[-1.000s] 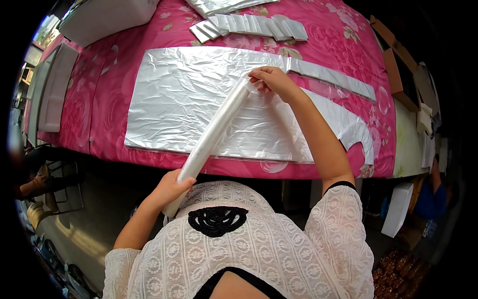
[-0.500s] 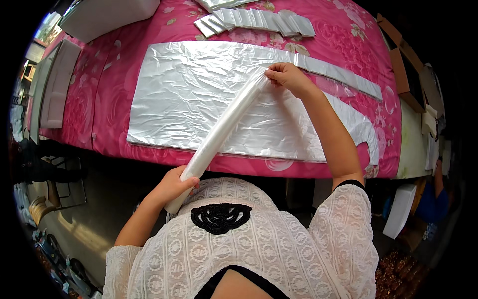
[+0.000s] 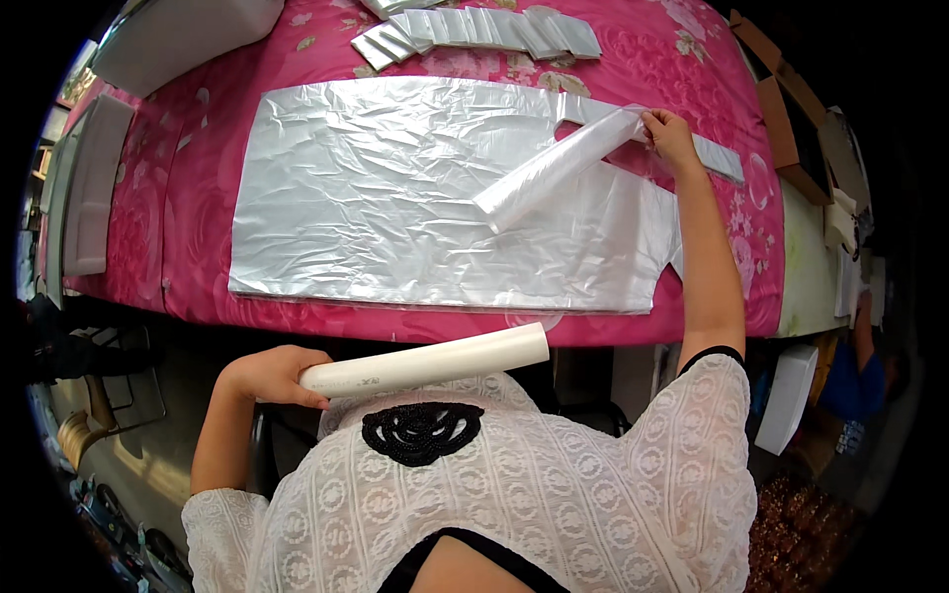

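The left hand (image 3: 277, 376) is gripping one end of a long, white, hard-looking tube (image 3: 425, 362), with its thumb and fingers closing around it. The right hand (image 3: 670, 133) is reaching far out, and its thumb and fingers are pinching the top end of a loose roll of clear, shiny plastic film (image 3: 559, 170). The tube and the roll are lying well apart.

For doing this well, the left hand should be holding the tube firmly and low, so it is not bumping the roll. The right hand should be pinching gently, because such thin film may be tearing or creasing if it is getting pulled hard. Moving slowly should be helping the roll stay neat.

The roll is sloping down from the right hand toward the left hand's side, over a big, flat, silver-white pile of crinkly plastic (image 3: 376, 198). I cannot tell if its low end is touching the pile. The roll is looking milky and see-through, with bright streaks, and its low end is looking wider than the pinched end. The tube is looking smooth, with small dark marks near the left hand. The pile is lying beyond the left hand, on a pink, flowery, cloth-covered worktop (image 3: 203, 232).
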A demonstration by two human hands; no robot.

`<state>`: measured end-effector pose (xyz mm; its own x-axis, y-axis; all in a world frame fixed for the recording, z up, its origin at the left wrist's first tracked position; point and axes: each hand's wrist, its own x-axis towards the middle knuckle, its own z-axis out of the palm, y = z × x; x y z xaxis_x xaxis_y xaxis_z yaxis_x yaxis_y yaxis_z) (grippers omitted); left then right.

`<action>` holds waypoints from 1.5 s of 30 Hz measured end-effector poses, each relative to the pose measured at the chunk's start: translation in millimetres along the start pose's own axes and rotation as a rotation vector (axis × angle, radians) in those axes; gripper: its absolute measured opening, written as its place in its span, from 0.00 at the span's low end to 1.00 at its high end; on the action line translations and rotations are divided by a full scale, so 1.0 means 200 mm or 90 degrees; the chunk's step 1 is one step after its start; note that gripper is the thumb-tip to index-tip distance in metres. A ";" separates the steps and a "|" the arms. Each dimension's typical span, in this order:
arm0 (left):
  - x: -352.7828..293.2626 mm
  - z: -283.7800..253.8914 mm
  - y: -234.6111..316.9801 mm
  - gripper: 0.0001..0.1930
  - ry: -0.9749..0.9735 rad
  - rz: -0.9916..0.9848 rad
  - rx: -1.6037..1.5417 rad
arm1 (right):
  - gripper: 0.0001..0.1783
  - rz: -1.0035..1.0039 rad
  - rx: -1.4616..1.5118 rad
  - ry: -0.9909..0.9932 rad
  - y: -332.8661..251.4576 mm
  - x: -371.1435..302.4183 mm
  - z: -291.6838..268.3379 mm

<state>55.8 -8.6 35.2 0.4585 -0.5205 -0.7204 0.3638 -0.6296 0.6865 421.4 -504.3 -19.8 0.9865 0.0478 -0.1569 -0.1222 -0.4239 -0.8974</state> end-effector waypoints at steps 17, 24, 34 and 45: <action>0.56 -0.27 0.43 0.18 0.373 0.579 0.618 | 0.10 -0.079 -0.059 -0.212 -0.31 -0.02 0.69; 0.61 -0.11 0.27 0.45 0.284 0.449 0.659 | 0.08 -0.041 -0.024 -0.222 -0.34 -0.02 0.69; 0.67 0.20 0.31 0.46 0.421 0.360 0.601 | 0.23 -0.463 -0.313 -0.115 -0.49 -0.86 0.95; 0.68 0.28 0.34 0.45 0.438 0.363 0.560 | 0.32 -0.338 -0.552 0.059 -0.22 -0.87 0.61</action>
<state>97.4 -154.2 -21.2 0.7967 -0.6032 0.0392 -0.5671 -0.7235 0.3936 241.3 -384.0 -3.8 0.8993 0.3660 0.2393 0.4184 -0.8791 -0.2283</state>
